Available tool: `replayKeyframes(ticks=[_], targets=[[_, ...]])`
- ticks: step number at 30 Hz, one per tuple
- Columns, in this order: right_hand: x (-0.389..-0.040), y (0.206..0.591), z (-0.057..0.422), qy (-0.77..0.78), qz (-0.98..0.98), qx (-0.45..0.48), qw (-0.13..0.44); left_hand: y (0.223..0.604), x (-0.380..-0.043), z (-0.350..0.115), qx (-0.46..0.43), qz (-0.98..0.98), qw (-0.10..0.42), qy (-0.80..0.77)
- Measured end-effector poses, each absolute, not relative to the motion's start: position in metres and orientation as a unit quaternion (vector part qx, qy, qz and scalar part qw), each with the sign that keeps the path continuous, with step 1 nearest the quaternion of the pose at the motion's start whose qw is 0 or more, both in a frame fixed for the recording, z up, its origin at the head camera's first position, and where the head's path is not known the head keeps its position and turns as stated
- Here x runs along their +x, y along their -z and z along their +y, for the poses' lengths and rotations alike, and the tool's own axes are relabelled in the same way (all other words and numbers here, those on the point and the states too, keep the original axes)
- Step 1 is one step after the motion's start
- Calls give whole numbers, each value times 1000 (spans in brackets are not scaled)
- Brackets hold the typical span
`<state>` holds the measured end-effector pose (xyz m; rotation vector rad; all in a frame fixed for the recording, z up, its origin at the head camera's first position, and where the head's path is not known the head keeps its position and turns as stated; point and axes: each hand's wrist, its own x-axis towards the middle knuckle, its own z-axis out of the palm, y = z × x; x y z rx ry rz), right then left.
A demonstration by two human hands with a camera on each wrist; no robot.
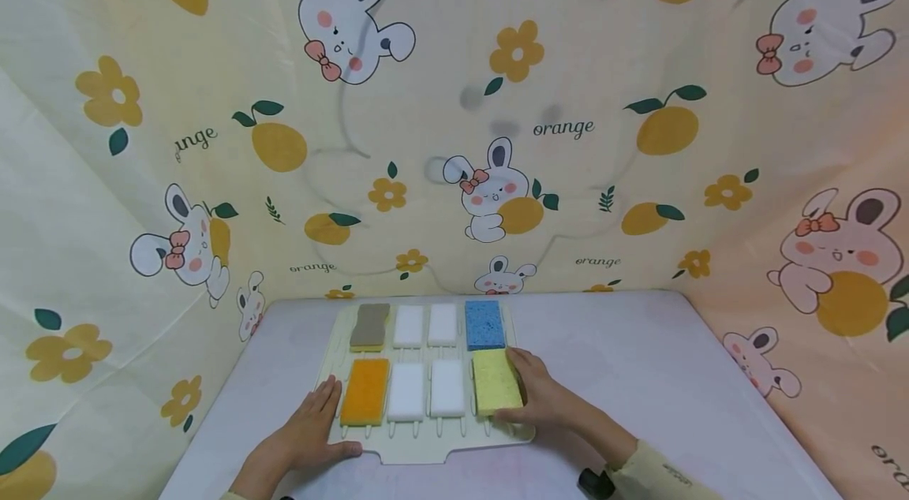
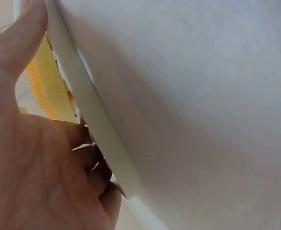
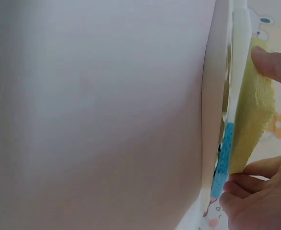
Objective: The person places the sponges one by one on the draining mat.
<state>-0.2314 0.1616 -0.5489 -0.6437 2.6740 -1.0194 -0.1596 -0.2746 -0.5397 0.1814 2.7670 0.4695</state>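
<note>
A pale cream rack [image 1: 414, 449] with narrow prongs lies on the table, bearing two rows of sponges. My right hand [image 1: 543, 397] pinches the yellow sponge [image 1: 497, 383] at the front right, thumb at its near end and fingers at its far end. In the right wrist view this yellow sponge [image 3: 255, 105] tilts away from the rack, with the blue sponge [image 3: 222, 163] beyond it. My left hand [image 1: 305, 425] rests along the rack's left edge, its thumb by the front corner. Closest to it is the orange sponge [image 1: 365, 392].
White sponges [image 1: 406, 392] fill the middle of both rows. A grey-topped sponge [image 1: 370, 326] is at the back left, a blue one [image 1: 484, 325] at the back right. Around the white table [image 1: 625, 358] hangs a printed curtain [image 1: 426, 106]. A black object [image 1: 595, 483] is by the right sleeve.
</note>
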Motion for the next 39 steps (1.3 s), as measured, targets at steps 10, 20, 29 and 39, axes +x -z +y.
replayKeyframes(ticks=[10,20,29,39], targets=[[-233,552,155,338,907,-212,133,542,-161,-274,55,969,175,-167],[-231,549,150,320,912,-201,157,545,-161,-277,59,969,166,-173],[-230,546,163,307,919,-219,116,547,-158,-282,72,967,155,-189],[-232,538,215,276,937,-213,-15,522,-161,-306,104,979,44,-170]])
